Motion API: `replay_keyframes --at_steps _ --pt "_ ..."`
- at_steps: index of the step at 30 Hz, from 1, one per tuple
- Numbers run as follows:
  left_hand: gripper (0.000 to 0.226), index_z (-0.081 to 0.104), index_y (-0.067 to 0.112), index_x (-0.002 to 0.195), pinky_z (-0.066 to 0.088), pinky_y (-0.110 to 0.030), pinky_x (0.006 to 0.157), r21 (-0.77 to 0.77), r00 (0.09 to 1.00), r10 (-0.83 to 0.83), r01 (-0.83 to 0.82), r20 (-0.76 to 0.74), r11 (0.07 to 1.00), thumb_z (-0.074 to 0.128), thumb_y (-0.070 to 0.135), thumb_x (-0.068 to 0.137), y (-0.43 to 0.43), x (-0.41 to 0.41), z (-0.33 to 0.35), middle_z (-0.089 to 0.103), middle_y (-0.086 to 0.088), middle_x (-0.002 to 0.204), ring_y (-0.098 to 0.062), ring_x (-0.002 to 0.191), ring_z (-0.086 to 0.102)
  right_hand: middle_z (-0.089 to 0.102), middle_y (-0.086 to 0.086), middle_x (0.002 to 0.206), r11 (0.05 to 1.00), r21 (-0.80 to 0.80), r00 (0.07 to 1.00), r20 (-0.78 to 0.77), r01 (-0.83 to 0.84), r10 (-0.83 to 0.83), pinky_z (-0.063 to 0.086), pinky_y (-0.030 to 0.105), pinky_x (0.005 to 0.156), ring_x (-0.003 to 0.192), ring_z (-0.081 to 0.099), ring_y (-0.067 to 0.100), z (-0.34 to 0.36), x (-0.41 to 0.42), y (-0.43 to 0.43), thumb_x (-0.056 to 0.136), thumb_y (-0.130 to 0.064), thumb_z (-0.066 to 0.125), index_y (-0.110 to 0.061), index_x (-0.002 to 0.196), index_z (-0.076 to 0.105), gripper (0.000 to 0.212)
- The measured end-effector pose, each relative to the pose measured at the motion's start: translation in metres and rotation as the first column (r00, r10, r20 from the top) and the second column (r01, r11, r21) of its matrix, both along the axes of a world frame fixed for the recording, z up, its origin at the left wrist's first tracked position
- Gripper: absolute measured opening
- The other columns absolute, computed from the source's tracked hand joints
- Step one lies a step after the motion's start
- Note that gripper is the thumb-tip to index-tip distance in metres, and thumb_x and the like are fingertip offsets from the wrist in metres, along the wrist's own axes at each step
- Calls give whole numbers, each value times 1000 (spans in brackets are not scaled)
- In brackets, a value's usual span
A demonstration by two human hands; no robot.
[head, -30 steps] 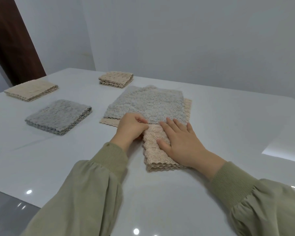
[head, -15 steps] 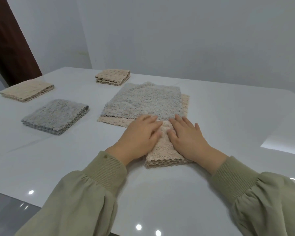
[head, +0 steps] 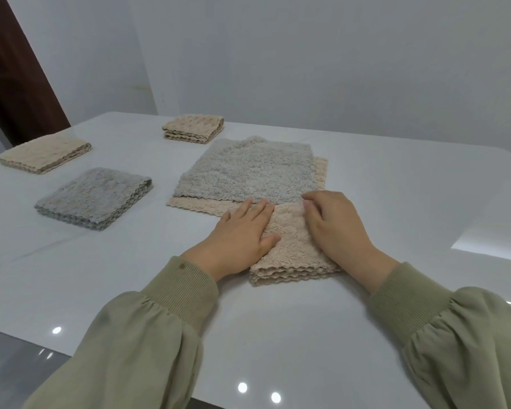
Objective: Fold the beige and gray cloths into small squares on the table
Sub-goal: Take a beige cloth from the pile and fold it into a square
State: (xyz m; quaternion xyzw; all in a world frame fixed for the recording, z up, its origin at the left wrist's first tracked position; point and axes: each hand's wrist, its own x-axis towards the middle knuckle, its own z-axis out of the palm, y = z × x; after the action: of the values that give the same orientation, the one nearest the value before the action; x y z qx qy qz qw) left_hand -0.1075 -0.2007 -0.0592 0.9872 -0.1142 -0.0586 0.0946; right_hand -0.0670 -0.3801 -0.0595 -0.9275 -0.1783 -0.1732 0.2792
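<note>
While the folded beige cloth point(head: 292, 249) lies on the white table point(head: 396, 208) right in front of me, its far edge touching the unfolded stack, I see both hands on it; the left hand point(head: 242, 234) lies flat and open, fingers straight, pressing the cloth's left side; the right hand point(head: 337, 228) rests on the right side. Half a second ago the two lay flat, close together; now they have spread apart, baring more cloth between them, and the right fingers point(head: 309, 202) have bent at the far edge; whether they pinch it I cannot tell. Behind, the flat gray cloth point(head: 248, 172) covers a flat beige cloth point(head: 195, 203); a folded gray square point(head: 95, 199) and two folded beige squares point(head: 45, 153) point(head: 194, 131) sit unchanged to the left.
</note>
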Motion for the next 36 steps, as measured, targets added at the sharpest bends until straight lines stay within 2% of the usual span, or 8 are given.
replay_keyframes --at_steps 5,14,18,24,28,31,34,36 --pt "66 -1 25 151 1 -45 118 -12 1000 10 -10 8 1000 28 51 98 1 1 -1 -9 7 159 -15 146 -13 46 9 136 986 -125 944 -295 114 -146 26 38 109 130 33 28 -1 13 -10 88 -49 53 -17 133 51 55" --pt "79 5 29 151 10 -46 118 -83 994 36 -28 102 996 42 61 89 6 6 -4 5 4 160 -18 147 -2 43 7 133 994 57 849 -526 98 -54 36 37 106 126 40 24 12 21 -19 74 -50 73 -20 122 57 59" --pt "89 10 27 151 13 -44 118 -148 982 76 -51 171 988 53 63 82 6 7 -3 17 4 157 -19 146 4 49 2 122 984 176 925 -378 17 51 33 25 91 116 44 17 12 17 -20 74 -27 78 -19 94 58 30" --pt "109 7 28 151 21 -33 112 -347 967 142 -61 213 936 74 54 70 3 3 6 28 2 150 -17 137 22 61 2 75 823 564 878 -359 -66 316 51 29 65 65 59 15 20 13 -22 72 8 74 -15 79 55 30" --pt "122 0 40 149 35 -28 104 -857 957 271 -225 -104 463 86 23 64 -5 -2 18 31 8 146 -7 128 39 65 5 75 488 872 761 -343 39 551 56 25 60 63 66 16 30 12 -26 70 14 65 -11 91 58 33" --pt "93 32 16 144 50 -47 95 -928 926 127 -366 -355 72 84 12 67 -6 -3 17 58 -7 129 -29 108 64 68 15 95 391 913 712 -352 117 608 58 37 75 82 68 29 33 13 -28 64 0 68 -3 114 59 52" --pt "28 60 1 113 57 -39 83 -910 909 43 -413 -414 -12 64 4 86 -11 -8 19 71 -15 102 -27 91 70 61 26 120 379 889 665 -448 258 598 52 49 89 107 62 41 29 12 -24 69 -10 71 3 126 55 60" --pt "19 63 -1 107 59 -34 74 -916 915 56 -397 -400 -61 61 6 89 -13 -10 23 72 -15 97 -26 86 71 63 23 119 315 876 606 -481 365 634 55 47 85 104 64 35 26 13 -21 76 -19 66 0 126 56 54"
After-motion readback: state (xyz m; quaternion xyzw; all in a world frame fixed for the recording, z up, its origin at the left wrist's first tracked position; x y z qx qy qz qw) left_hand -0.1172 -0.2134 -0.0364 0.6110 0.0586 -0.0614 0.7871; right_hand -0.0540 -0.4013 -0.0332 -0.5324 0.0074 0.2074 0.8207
